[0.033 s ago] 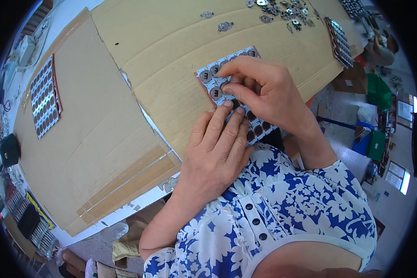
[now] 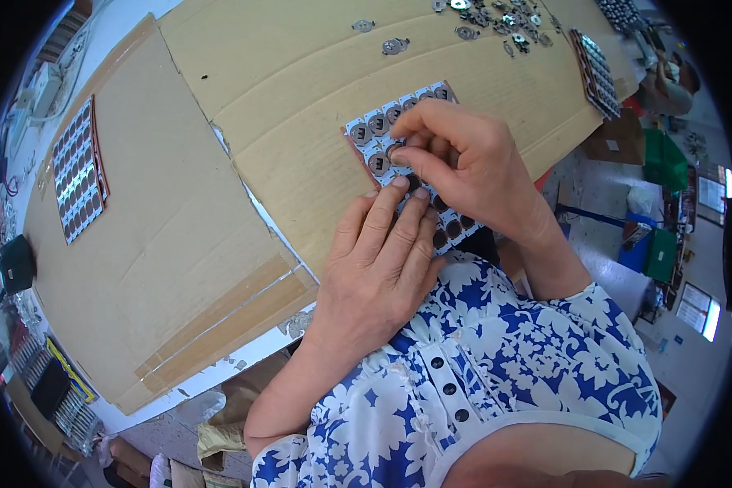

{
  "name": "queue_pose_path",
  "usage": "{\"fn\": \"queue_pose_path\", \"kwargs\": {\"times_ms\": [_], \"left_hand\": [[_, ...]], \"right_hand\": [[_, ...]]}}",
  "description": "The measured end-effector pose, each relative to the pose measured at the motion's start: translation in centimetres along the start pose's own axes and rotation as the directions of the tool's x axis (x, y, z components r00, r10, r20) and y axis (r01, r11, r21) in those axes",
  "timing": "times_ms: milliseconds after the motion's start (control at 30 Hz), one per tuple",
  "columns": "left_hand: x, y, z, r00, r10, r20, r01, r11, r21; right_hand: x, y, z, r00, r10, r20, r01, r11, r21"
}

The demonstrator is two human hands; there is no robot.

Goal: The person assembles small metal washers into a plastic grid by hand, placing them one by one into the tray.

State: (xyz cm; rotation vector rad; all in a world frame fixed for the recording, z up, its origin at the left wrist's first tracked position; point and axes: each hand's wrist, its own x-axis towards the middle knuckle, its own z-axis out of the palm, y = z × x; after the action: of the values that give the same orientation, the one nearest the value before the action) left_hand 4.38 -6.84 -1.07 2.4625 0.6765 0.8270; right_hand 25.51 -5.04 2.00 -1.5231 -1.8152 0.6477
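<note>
Cardboard (image 2: 285, 89) covers the bench, and the panel (image 2: 368, 149) lies on it beneath both hands. The left hand (image 2: 376, 268) sits at its seven o'clock, fingers laid flat over it, apparently steadying. The right hand (image 2: 468, 154), reaching in from four o'clock, has thumb and forefinger narrowed; whether they grip anything I can't tell. Seating one cell looks to be the step; next calls for a firm, level press. Loose clips (image 2: 519, 39) lie at one o'clock.

Free cardboard (image 2: 195, 228) leftward — hands (image 2: 374, 276) (image 2: 472, 163) across panel (image 2: 378, 126)
</note>
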Motion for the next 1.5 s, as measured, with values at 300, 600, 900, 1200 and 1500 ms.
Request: {"fn": "queue_pose_path", "kwargs": {"times_ms": [300,600,900,1200,1500], "left_hand": [[0.3,0.1,0.0,1.000,-0.022,-0.006,0.022,1.000,-0.015],[0.0,0.2,0.0,1.000,-0.021,0.002,0.021,1.000,-0.016],[0.3,0.8,-0.3,0.999,-0.037,0.012,0.037,0.999,-0.015],[0.1,0.5,-0.2,0.999,-0.042,0.001,0.042,0.998,-0.038],[0.1,0.4,-0.2,0.999,-0.040,0.015,0.040,0.999,-0.029]], "right_hand": [[-0.6,2.0,0.3,0.975,-0.217,-0.058,0.212,0.974,-0.073],[-1.1,-0.4,1.8,0.990,-0.067,-0.120,0.042,0.979,-0.201],[4.0,3.7,-1.8,0.931,-0.267,-0.248,0.194,0.940,-0.282],[7.0,6.3,-4.0,0.982,0.029,-0.185,-0.038,0.998,-0.046],[0.4,2.2,-1.6,0.945,0.327,0.021,-0.293,0.813,0.503]]}}
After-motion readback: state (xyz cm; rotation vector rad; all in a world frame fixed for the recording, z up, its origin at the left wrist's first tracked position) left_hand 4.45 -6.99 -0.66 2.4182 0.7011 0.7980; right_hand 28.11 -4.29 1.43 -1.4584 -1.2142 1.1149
